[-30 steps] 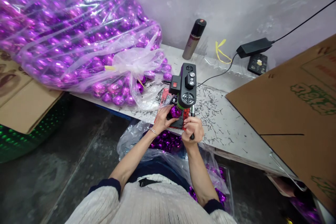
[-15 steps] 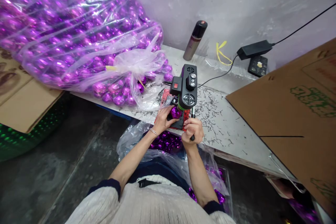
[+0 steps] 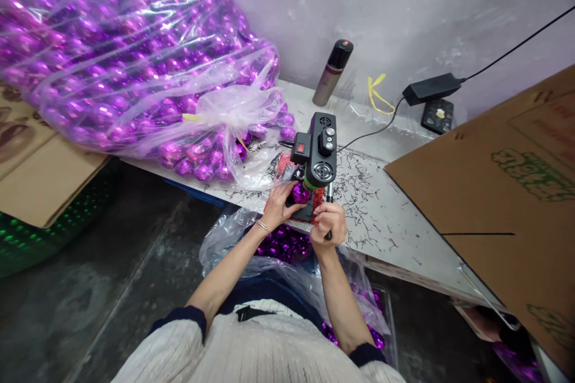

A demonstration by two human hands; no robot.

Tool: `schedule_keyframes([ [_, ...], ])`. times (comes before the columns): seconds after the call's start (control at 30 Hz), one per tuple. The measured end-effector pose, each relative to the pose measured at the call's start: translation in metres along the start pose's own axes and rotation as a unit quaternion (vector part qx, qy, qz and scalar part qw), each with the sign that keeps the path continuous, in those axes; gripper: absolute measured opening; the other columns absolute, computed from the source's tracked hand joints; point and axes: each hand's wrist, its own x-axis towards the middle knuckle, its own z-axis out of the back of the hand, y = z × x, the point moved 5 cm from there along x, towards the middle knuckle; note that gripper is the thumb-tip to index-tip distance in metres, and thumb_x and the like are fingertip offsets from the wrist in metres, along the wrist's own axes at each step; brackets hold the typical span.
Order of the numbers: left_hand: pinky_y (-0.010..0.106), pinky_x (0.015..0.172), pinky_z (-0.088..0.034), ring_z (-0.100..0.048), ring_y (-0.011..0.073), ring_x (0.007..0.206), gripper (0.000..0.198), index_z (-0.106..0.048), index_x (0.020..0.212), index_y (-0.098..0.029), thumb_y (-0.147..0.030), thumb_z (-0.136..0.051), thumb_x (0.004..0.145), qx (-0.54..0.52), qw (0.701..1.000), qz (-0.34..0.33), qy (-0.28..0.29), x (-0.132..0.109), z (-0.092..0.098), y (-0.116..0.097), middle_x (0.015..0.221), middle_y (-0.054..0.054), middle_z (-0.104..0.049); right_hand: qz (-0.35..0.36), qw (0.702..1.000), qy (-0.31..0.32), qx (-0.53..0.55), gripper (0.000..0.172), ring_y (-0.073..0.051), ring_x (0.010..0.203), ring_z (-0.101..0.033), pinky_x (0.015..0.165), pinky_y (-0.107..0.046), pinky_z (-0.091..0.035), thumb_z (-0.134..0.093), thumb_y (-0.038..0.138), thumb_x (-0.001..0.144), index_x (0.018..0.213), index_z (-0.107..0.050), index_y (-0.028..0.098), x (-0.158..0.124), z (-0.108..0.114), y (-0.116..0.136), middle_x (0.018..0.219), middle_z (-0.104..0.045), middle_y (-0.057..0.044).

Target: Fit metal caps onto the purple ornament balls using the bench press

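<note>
Under the head of a small black machine sits a shiny purple ball. My left hand grips this ball from the left, thumb below it and fingers above. The fingers of my right hand are wrapped round the machine's lever handle, just right of the ball. Beneath the machine lies a red and black base. An open plastic bag of purple pieces hangs below the table edge, between my forearms.
A big clear bag of purple balls fills the left. Behind the machine stands a spray can. A black adapter lies near the wall. Cardboard box at right. Dark bits litter the white table.
The view has shifted very slightly. Both hands keep their places on the ball and the lever handle.
</note>
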Motion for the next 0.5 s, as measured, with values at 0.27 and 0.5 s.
schedule_keyframes([
  [0.27, 0.052, 0.109, -0.048, -0.064, 0.0329, 0.128, 0.068, -0.054, 0.144, -0.019, -0.055, -0.072, 0.09, 0.0, 1.0, -0.007, -0.005, 0.0, -0.001, -0.001, 0.135, 0.018, -0.068, 0.01, 1.0, -0.003, -0.014, 0.027, -0.014, 0.065, -0.058, 0.068, -0.033, -0.047, -0.042, 0.025, 0.102, 0.078, -0.053, 0.023, 0.0, 0.0, 0.0, 0.075, -0.061, 0.0],
  [0.5, 0.052, 0.109, -0.048, -0.065, 0.0333, 0.127, 0.067, -0.055, 0.143, -0.019, -0.053, -0.075, 0.088, 0.0, 1.0, -0.001, -0.003, 0.001, -0.002, 0.001, 0.135, 0.018, -0.068, -0.001, 1.0, 0.003, -0.009, 0.028, -0.014, 0.064, -0.058, 0.063, -0.031, -0.047, -0.042, 0.021, 0.101, 0.075, -0.053, 0.023, 0.01, 0.002, 0.007, 0.073, -0.06, 0.0],
])
